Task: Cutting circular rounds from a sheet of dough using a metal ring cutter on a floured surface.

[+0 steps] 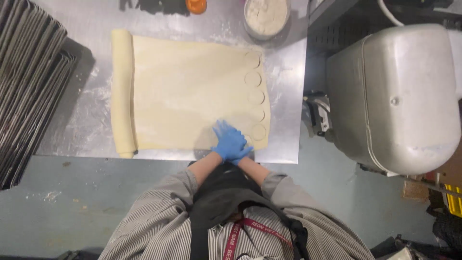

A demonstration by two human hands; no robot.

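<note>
Pressing down together at about five o'clock on the dough sheet (187, 91), my two blue-gloved hands sit one on top of the other near the table's near edge. My left hand (226, 137) lies uppermost with its fingers fanned toward eleven o'clock; my right hand (240, 151) is tucked mostly beneath it, thumb poking out toward three o'clock. Whether either hand grips something under the palms I cannot tell, since the stacked gloves hide what is below. The dough sheet is a pale rectangle spread across the steel table (288, 144), with its edge at nine o'clock rolled up into a long roll (121, 91). Along the sheet's three o'clock edge runs a column of cut circles (253, 79), the nearest one just beside my hands at two o'clock. At twelve o'clock, beyond the sheet, stands a round flour bowl (266, 17), and an orange round object (196, 6) sits to its left. Stacked dark trays (24, 82) fill the nine o'clock side, and a large metal machine housing (394, 96) stands at three o'clock, off the table.
</note>
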